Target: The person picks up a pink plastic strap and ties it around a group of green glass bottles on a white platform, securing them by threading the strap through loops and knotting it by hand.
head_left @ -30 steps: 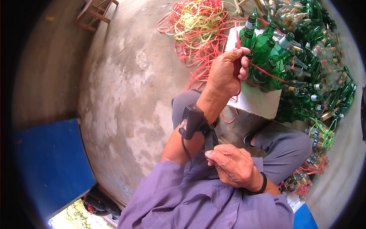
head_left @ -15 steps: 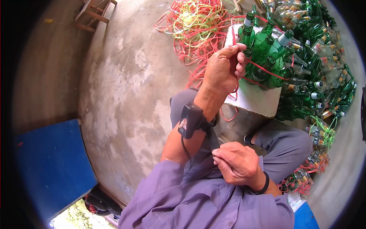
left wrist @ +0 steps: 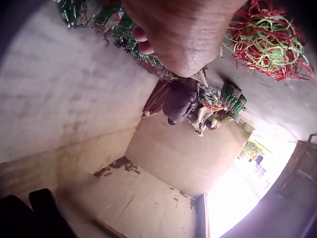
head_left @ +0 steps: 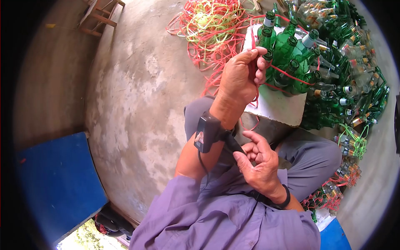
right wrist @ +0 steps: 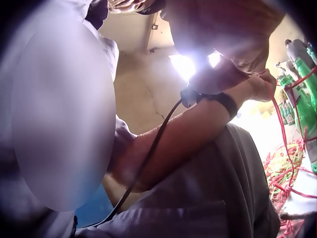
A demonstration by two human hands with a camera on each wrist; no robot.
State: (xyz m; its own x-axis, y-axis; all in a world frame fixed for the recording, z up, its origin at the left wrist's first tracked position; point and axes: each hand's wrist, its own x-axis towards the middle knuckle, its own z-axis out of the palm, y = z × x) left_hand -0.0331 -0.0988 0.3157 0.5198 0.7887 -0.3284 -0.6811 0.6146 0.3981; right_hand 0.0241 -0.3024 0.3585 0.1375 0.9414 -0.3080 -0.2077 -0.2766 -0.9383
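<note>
In the head view my left hand [head_left: 239, 77] grips a red plastic strap [head_left: 253, 39] beside a bundle of upright green bottles [head_left: 287, 43]. The bottles stand on a white block [head_left: 287, 109], with red strap running round them. On my left wrist sits a black wrist camera [head_left: 207, 132] with a black band [head_left: 234, 146]. My right hand [head_left: 262, 162] is just below that wrist, index finger extended and thumb close to the loose end of the band. From the right wrist view, the red strap [right wrist: 281, 124] hangs down from my left hand [right wrist: 260, 87].
A tangled heap of red and green strapping [head_left: 208, 25] lies on the floor. Many bottles [head_left: 354, 79] are piled at the right, with tied bundles [head_left: 352, 143] nearer. A wooden stool [head_left: 98, 18] stands at the far left, a blue panel [head_left: 60, 179] nearer.
My right hand has let go of the black band's end, its fingers spreading and rising. My left hand keeps hold of the red strap and has shifted slightly left in view.
</note>
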